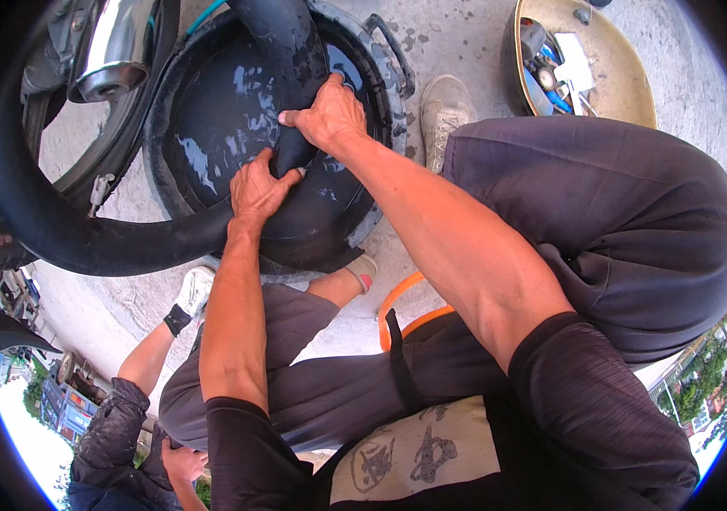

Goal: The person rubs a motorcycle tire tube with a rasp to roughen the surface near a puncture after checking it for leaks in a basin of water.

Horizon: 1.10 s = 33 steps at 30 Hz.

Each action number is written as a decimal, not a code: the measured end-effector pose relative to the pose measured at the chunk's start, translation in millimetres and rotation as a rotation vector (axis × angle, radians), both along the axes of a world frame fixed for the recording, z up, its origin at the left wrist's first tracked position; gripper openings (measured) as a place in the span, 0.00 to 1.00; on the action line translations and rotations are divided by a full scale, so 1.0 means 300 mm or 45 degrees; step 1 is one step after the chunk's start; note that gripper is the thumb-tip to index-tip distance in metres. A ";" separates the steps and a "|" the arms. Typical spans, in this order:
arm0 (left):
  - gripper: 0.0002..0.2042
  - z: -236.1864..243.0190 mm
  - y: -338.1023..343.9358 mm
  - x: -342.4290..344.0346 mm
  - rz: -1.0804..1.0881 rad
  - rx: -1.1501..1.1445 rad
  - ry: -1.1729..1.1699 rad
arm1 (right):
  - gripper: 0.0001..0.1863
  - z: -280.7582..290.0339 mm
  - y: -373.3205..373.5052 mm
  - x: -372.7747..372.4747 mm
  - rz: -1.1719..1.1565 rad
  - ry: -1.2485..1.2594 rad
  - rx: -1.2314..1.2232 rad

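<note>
A thick, inflated black inner tube [137, 245] curves from the left into a round black tub [155, 140] of dark water [218, 111]. Part of the tube lies under the water; its upper stretch leaves past the tub's far edge. My right hand [329, 115] grips the tube at the tub's middle, thumb pointing left. Just below and to the left, my left hand [257, 192] presses on the tube, its fingers bent round it and the thumb to the right. A metal valve stem [101, 194] sticks up from the tube's left part, outside the water.
A motorbike wheel [57, 162] and a silver exhaust [116, 60] stand at the left. A tan basin [627, 81] with tools lies far right. Another person's hand [183, 462] and white shoe [195, 291] show lower left. An orange curved thing [397, 298] lies below the tub.
</note>
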<state>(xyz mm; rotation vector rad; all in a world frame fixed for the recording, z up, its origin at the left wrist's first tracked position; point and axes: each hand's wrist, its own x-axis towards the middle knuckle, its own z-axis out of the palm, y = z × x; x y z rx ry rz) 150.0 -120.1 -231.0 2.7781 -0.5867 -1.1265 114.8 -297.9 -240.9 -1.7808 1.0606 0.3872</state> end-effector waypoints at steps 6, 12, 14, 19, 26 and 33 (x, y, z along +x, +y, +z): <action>0.41 0.008 -0.003 0.003 0.006 0.068 0.021 | 0.53 -0.004 0.006 0.003 0.011 0.004 -0.011; 0.41 0.023 -0.007 -0.005 0.005 0.000 0.022 | 0.54 0.004 -0.005 -0.008 0.031 -0.002 -0.025; 0.40 0.043 -0.005 -0.021 0.004 -0.066 -0.005 | 0.55 0.022 -0.013 -0.012 0.039 -0.020 -0.036; 0.37 0.098 0.026 -0.079 0.023 -0.179 -0.031 | 0.58 0.107 -0.041 -0.051 0.130 -0.015 0.016; 0.29 0.266 -0.018 -0.150 0.224 -0.471 0.188 | 0.61 0.275 -0.132 -0.079 0.205 0.054 0.009; 0.24 0.543 -0.103 -0.190 0.332 -0.679 0.329 | 0.40 0.476 -0.208 -0.125 -0.026 -0.268 0.202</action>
